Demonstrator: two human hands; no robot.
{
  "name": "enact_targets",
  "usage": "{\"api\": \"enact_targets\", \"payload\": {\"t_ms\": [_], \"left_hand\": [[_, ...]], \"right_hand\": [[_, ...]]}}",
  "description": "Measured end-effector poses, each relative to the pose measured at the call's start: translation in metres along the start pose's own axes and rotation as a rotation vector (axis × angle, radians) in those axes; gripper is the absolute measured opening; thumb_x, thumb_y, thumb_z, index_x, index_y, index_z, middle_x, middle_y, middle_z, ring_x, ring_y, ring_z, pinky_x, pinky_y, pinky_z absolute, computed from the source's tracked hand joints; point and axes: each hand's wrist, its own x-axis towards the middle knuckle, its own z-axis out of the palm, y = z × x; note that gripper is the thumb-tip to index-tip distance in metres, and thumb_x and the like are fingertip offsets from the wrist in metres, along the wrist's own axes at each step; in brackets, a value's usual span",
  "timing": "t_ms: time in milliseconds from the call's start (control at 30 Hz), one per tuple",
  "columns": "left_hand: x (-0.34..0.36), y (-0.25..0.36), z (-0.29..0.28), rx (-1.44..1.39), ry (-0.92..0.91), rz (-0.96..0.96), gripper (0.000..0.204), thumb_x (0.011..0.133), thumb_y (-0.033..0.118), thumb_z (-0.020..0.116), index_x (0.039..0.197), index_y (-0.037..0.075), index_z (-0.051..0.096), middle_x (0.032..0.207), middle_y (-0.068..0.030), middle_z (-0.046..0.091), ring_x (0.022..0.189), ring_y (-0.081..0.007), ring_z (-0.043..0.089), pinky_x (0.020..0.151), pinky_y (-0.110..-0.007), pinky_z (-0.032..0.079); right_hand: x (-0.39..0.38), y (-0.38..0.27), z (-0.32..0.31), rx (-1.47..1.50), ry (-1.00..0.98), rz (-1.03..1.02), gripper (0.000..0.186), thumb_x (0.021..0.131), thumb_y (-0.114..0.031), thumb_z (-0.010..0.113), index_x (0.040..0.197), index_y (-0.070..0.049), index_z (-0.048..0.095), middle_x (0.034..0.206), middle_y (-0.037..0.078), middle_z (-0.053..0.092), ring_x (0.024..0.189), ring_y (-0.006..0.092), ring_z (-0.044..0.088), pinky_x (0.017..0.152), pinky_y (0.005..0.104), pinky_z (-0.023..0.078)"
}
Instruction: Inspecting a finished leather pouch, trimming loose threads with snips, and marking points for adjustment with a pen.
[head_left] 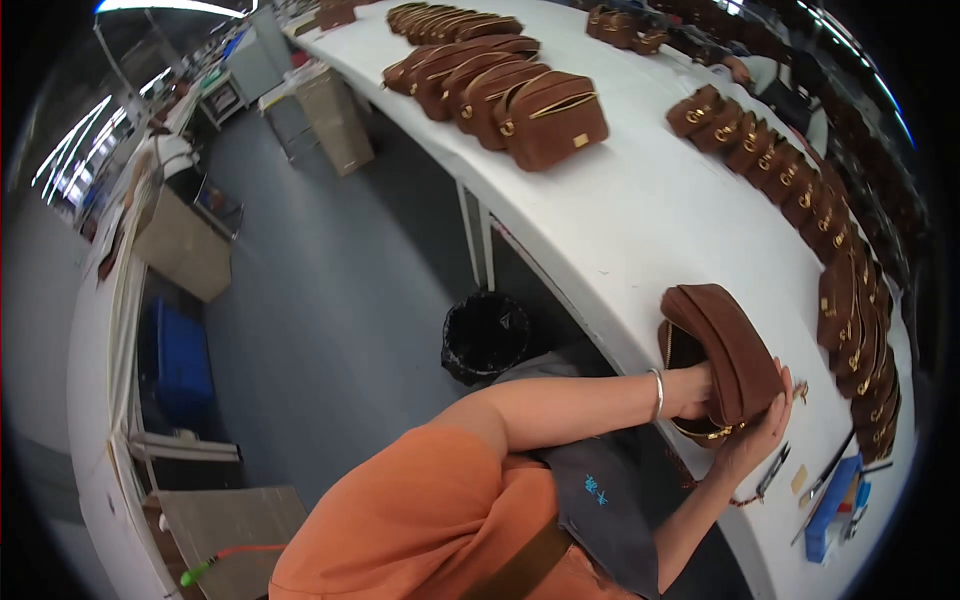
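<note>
Right hand [758, 432] clamped on brown bag [728, 350]; left hand [690, 391] inserted in its opening.
The right grip is closed against the bag's outer side; the left fingers are hidden inside, so the state of that grip cannot be told. A silver bangle [657, 395] is worn on the left wrist. The brown bag is held at the near edge of the white surface [650, 215]. A blue holder [832, 506] is placed near the right hand; further bags [556, 122] are lined up well apart.
</note>
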Motion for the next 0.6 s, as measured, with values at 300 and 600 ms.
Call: {"api": "enact_targets", "payload": {"t_ms": [300, 600], "left_hand": [[0.0, 0.013, -0.006, -0.159, -0.116, 0.003, 0.036, 0.099, 0.041, 0.049, 0.102, 0.008, 0.064, 0.103, -0.0067, 0.068, 0.091, -0.0174, 0.064, 0.077, -0.036, 0.053], [-0.004, 0.015, -0.015, -0.192, -0.082, 0.051, 0.031, 0.098, 0.031, 0.052, 0.113, 0.005, 0.063, 0.116, -0.0069, 0.066, 0.101, -0.0173, 0.063, 0.088, -0.034, 0.051]], "right_hand": [[0.007, 0.011, 0.024, -0.249, -0.009, -0.004, 0.054, 0.101, -0.034, 0.037, 0.139, 0.004, 0.043, 0.138, 0.015, 0.048, 0.126, 0.0264, 0.049, 0.107, 0.0395, 0.039], [0.018, 0.029, -0.023, -0.571, 0.088, -0.066, 0.052, 0.101, -0.034, 0.047, 0.14, -0.001, 0.043, 0.134, 0.014, 0.051, 0.118, 0.0253, 0.054, 0.104, 0.0372, 0.042]]}}
